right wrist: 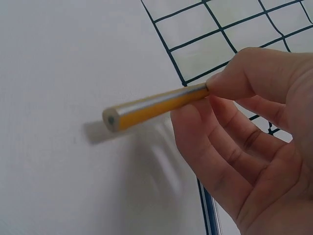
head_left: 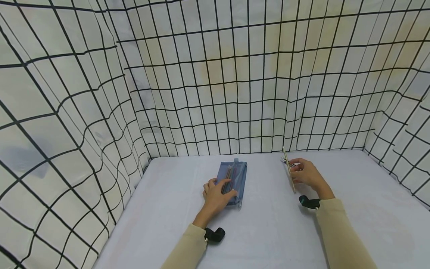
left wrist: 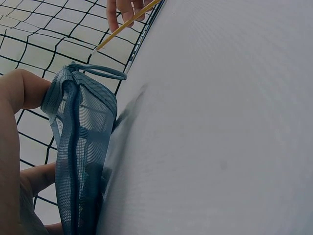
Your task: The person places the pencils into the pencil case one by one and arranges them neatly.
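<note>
A blue mesh pencil case (head_left: 239,179) lies on the white table, with several slim, pencil-like sticks (head_left: 228,175) showing at its upper face. My left hand (head_left: 216,196) grips across the case, thumb toward its right side and fingers at its left. In the left wrist view the case (left wrist: 85,147) shows its zip and a loop at the end. To the right, my right hand (head_left: 305,173) pinches a yellow pencil (right wrist: 156,105) with a silver stripe between thumb and fingers, flat end toward the camera. Thin pen-like tips (head_left: 284,160) show beside the right fingers.
A white table (head_left: 265,231) spreads under both hands. White walls with a black grid net (head_left: 215,74) rise behind and at the sides. Each wrist wears a small black device (head_left: 215,234).
</note>
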A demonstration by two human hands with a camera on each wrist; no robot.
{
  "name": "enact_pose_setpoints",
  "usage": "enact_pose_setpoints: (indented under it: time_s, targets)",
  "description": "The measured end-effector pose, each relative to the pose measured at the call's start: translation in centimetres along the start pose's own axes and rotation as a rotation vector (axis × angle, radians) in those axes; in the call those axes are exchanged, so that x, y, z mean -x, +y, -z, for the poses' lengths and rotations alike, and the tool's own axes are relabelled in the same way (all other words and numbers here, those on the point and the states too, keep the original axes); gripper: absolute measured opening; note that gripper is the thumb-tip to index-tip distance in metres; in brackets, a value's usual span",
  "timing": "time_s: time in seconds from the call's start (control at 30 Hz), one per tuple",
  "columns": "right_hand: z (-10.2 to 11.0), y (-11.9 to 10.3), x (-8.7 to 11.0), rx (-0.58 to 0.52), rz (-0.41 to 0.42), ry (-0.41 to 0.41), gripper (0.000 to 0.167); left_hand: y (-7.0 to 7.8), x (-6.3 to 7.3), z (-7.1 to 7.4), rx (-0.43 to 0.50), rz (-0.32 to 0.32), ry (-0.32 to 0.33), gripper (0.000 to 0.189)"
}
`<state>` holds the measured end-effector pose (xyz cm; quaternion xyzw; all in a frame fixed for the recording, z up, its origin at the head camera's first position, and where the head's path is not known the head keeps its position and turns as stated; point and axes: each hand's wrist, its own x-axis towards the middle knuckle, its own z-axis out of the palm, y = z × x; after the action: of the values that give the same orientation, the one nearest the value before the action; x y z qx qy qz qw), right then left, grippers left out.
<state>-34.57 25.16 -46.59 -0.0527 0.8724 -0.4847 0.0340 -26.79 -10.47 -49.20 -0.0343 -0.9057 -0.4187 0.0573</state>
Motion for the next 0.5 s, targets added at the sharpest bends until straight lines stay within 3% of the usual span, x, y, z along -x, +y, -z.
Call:
enact_pose_setpoints:
  time_s: [0.5]
  targets:
    - [-0.72, -0.30, -0.31, -0.074, -0.023, -0.029, 0.055, 0.01, -0.01, 0.04, -0.001, -0.014, 0.001, 0.057]
